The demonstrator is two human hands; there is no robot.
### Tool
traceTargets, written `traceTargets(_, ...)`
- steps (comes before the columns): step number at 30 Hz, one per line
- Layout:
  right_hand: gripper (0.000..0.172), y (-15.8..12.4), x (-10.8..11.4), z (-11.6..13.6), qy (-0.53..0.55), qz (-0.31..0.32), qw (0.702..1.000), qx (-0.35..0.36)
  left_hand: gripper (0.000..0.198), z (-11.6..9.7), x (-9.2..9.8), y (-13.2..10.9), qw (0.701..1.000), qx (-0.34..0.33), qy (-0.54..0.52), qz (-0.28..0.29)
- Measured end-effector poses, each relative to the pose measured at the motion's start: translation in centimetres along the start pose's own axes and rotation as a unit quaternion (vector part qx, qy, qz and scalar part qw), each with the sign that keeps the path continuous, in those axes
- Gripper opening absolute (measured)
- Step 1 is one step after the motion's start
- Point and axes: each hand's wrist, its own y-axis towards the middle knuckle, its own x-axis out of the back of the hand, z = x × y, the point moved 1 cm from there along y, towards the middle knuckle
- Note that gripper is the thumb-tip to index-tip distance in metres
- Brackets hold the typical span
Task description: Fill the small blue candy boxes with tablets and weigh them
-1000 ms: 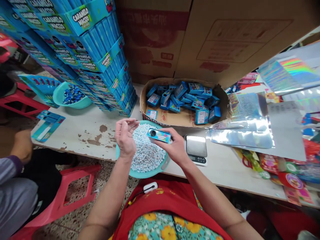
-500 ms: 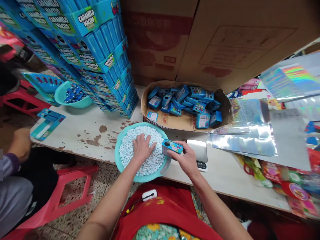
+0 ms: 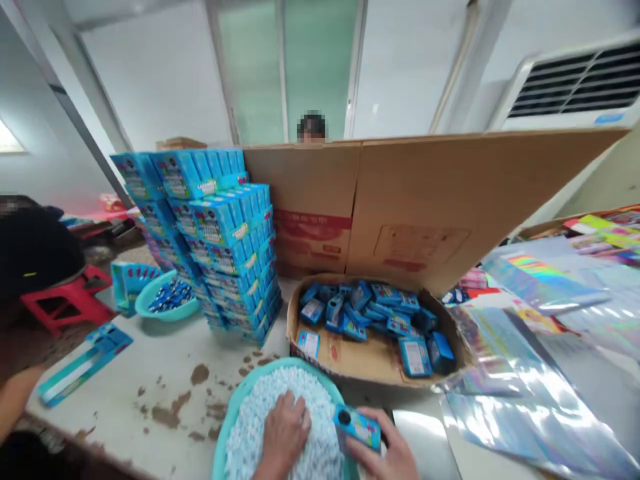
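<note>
Gripping 1 blue box (image 3: 359,425), right hand (image 3: 393,453) has a cardboard tray (image 3: 365,360) ahead; what left hand (image 3: 285,432) grips is unclear.

Room to pass lies over the tabletop (image 3: 160,373) left of the bowl (image 3: 229,420); stacked blue boxes (image 3: 235,280) block its far side, a cardboard tray (image 3: 350,357) stands beyond the bowl, a tall cardboard panel (image 3: 425,187) behind that
</note>
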Motion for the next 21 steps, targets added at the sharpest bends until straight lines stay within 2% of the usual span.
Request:
traceTargets(1, 0.033, 0.6, 0.2, 1.3, -0.006, 0.029, 1.0, -0.003, 0.009, -1.0, 0.8, 0.8, 0.999, -0.007, -0.023, -0.021)
traceTargets(4, 0.042, 2.4, 0.4, 3.4, -0.017, 0.029, 0.999, 0.003, 0.015, -2.2, 1.7, 3.4, 0.998, 0.021, -0.049, -0.019)
traceTargets(8, 0.047, 3.0, -0.2, 2.1, -0.028, 0.054, 0.998, -0.009, 0.013, -0.7, 0.8, 4.3, 0.992, 0.066, -0.102, -0.018)
traceTargets(12, 0.046, 2.7, -0.1, 1.4, -0.03, 0.072, 0.997, -0.002, 0.01, -0.5, 1.0, 4.4, 0.979, 0.068, -0.189, -0.038)
traceTargets(17, 0.045, 3.2, 0.1, 1.8, -0.026, 0.068, 0.997, 0.001, 0.014, -0.8, 2.0, 5.2, 0.941, 0.111, -0.313, -0.072)
traceTargets(20, 0.044, 3.6, 0.0, 2.0, -0.027, 0.07, 0.997, -0.003, 0.028, -1.2, 2.9, 5.4, 0.907, 0.16, -0.383, -0.073)
traceTargets(21, 0.044, 3.7, -0.1, 2.0, -0.026, 0.069, 0.997, -0.004, 0.031, -1.4, 3.2, 5.4, 0.887, 0.179, -0.419, -0.069)
